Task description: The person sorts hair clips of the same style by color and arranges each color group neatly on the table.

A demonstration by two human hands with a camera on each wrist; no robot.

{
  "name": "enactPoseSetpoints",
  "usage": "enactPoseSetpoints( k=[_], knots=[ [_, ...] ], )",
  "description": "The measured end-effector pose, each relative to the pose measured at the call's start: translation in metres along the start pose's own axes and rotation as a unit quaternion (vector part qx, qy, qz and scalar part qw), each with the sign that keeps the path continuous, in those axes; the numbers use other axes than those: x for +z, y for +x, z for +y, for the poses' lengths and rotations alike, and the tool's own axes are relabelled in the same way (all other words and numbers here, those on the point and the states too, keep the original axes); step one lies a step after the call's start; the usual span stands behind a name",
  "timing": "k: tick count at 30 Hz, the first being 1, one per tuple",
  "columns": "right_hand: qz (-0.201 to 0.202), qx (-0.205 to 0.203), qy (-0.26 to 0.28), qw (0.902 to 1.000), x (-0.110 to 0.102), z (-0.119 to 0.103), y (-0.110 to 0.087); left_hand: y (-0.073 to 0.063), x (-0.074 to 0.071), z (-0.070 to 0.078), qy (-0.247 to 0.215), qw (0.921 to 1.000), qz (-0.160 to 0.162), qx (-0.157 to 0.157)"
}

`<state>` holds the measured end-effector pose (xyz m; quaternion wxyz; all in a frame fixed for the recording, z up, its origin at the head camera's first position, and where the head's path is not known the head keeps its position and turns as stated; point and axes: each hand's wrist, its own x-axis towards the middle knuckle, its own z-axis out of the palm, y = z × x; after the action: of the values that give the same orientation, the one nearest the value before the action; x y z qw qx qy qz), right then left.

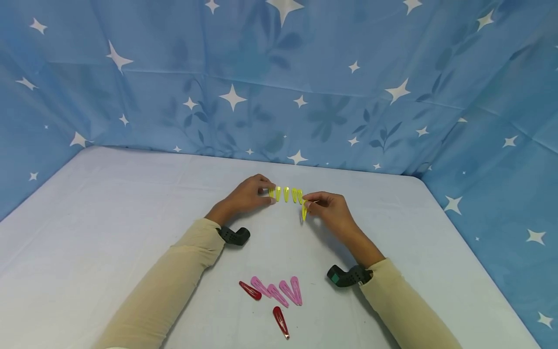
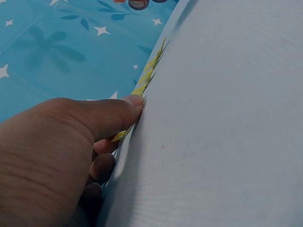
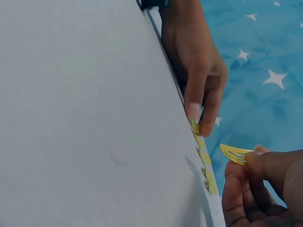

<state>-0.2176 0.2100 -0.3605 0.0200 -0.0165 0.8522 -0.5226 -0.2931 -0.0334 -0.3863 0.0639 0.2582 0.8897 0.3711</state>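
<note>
- In the head view, a row of yellow clips (image 1: 286, 194) is laid on the white counter (image 1: 174, 291), at 12 o'clock from the pink clips (image 1: 277, 295); five pieces can be counted in it.
- The end clip (image 1: 271, 193), at the 9 o'clock end of this row, is pinched by the left hand (image 1: 250, 194), between the thumb and a finger.
- Another yellow clip (image 1: 304, 212) is pinched by the right hand (image 1: 332, 211) with thumb and forefinger; in the right wrist view it is seen apart from the row.
- From this held clip, the middle of the row is found toward 10 o'clock.
- Four pink clips are grouped nearer to the wearer, with one red clip (image 1: 250, 291) placed at 9 o'clock and a second red clip (image 1: 281, 322) at 6 o'clock of them.
- Beyond the counter, at 12 o'clock, a blue curtain (image 1: 261, 121) with white stars is hung.
</note>
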Motion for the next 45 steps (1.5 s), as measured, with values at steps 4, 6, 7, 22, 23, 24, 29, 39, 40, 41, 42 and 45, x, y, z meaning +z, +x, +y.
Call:
enactPoseSetpoints(
  k=[4, 6, 7, 22, 23, 24, 29, 39, 40, 41, 42, 45],
  knots=[
    [0.003, 0.006, -0.010, 0.9999, -0.004, 0.004, 0.008, 0.000, 0.000, -0.001, 0.001, 1.0000, -0.001, 0.002],
    [0.001, 0.007, -0.019, 0.9998, -0.007, 0.006, 0.012, -0.001, 0.000, 0.000, 0.000, 1.0000, 0.000, 0.002],
    [0.000, 0.009, -0.024, 0.9997, -0.008, 0.006, 0.015, -0.001, 0.000, 0.000, -0.001, 1.0000, 0.001, 0.001],
    [0.004, 0.014, -0.059, 0.9982, -0.015, 0.003, 0.043, 0.000, 0.000, -0.001, 0.002, 1.0000, 0.001, 0.002],
    [0.005, 0.017, -0.058, 0.9981, -0.015, 0.003, 0.044, 0.000, 0.001, 0.000, 0.002, 1.0000, 0.001, 0.002],
    [0.006, 0.020, -0.059, 0.9981, -0.015, 0.004, 0.045, 0.000, 0.001, 0.000, 0.003, 1.0000, 0.002, 0.002],
    [0.008, 0.020, -0.070, 0.9973, -0.012, 0.007, 0.051, -0.001, 0.000, 0.001, 0.005, 1.0000, 0.003, 0.001],
    [0.044, 0.019, -0.141, 0.9889, -0.006, 0.013, 0.059, 0.000, 0.001, 0.002, 0.005, 1.0000, 0.001, 0.004],
    [0.047, 0.018, -0.146, 0.9880, -0.006, 0.013, 0.059, -0.001, 0.001, 0.003, 0.006, 1.0000, 0.001, 0.004],
    [0.049, 0.017, -0.150, 0.9873, -0.005, 0.013, 0.059, -0.001, 0.001, 0.003, 0.006, 1.0000, 0.002, 0.005],
    [0.050, 0.015, -0.154, 0.9867, -0.005, 0.012, 0.059, -0.001, 0.001, 0.003, 0.005, 1.0000, 0.004, 0.005],
    [0.052, 0.005, -0.169, 0.9842, -0.003, 0.013, 0.059, -0.002, 0.001, 0.003, 0.006, 1.0000, 0.002, 0.003]
  ],
)
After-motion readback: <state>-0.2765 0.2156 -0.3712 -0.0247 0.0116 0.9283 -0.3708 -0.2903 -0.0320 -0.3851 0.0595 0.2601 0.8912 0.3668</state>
